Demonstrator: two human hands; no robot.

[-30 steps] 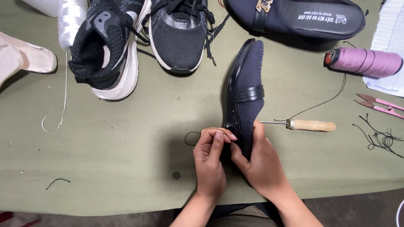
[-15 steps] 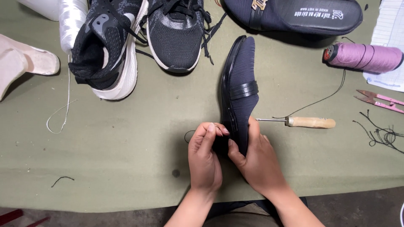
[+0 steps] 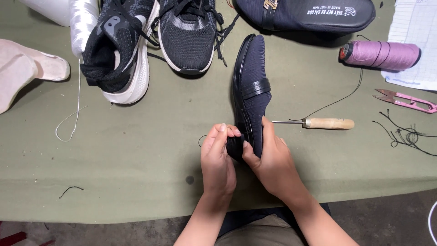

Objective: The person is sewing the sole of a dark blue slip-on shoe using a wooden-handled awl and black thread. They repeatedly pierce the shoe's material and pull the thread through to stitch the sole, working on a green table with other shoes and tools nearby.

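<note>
Our hands have barely shifted on the ribbed dark loafer (image 3: 252, 86)
Left hand (image 3: 218, 159) and right hand (image 3: 273, 164) pinch its heel shut, above the felt-like green tabletop (image 3: 136, 150)

We hold a dark ribbed shoe (image 3: 251, 86) on its side on the green cloth (image 3: 136, 155), our left hand (image 3: 218, 161) pinching its heel end and our right hand (image 3: 273, 159) gripping beside it. An awl (image 3: 318, 123) lies just right of the shoe, with a purple spool (image 3: 382, 55) and pink snips (image 3: 405, 101) farther right. Two black sneakers (image 3: 150, 41) sit at upper left.
</note>
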